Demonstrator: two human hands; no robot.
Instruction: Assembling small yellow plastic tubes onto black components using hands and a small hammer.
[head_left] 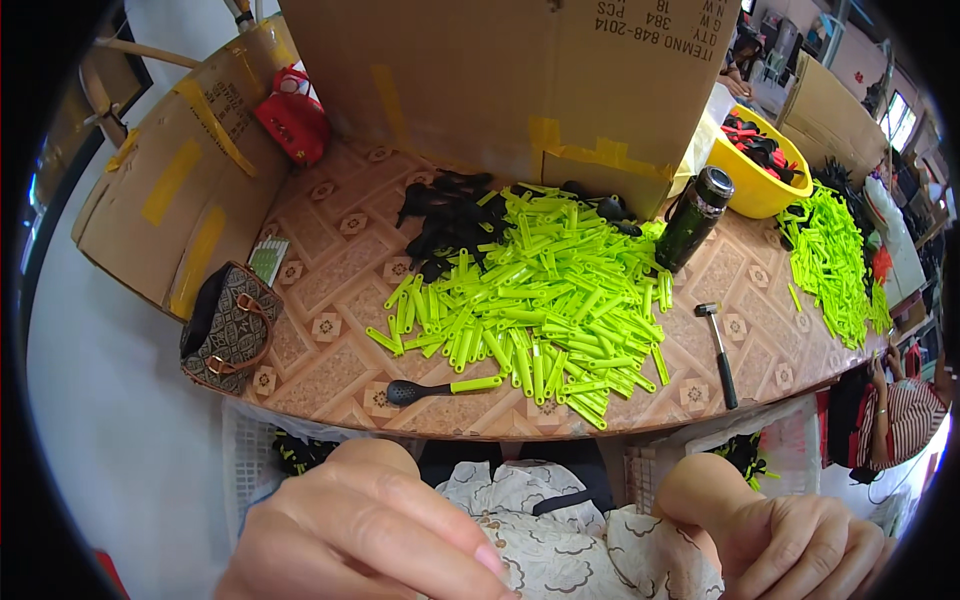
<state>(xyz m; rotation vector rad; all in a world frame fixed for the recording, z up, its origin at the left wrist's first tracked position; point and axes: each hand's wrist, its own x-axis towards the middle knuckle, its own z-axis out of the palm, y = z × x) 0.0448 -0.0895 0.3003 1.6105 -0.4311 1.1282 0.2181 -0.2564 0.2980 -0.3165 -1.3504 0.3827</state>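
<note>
Nearest, at the lower edge, the left grip (375, 520), a bare hand, has its fingers bent and drawn together; its fingertips sit so low in the view that I cannot tell whether anything is pinched there. The right grip (790, 540), also bare, curls its fingers inward, hiding the palm, so whether it is clenched around something cannot be told either. Between them is a cream patterned garment (550, 540). Beyond the hands, near the front edge of the brown tile-patterned table (320, 270), lies a black slotted spoon with a lime-green handle (443, 389), its head pointing left. Just behind it spreads a big heap of lime-green plastic handles (560, 290). Right of the heap lies a hammer with a metal head and black handle (719, 350); well to the left stands a dark patterned handbag with brown straps (232, 330). Farther back, black plastic utensil heads (450, 205) touch the heap's rear left, and a dark cylindrical flask (692, 220) stands at its rear right. Behind rise a large brown cardboard box (480, 90) and, to the right, a yellow plastic basin (750, 185) holding red and black pieces.
</note>
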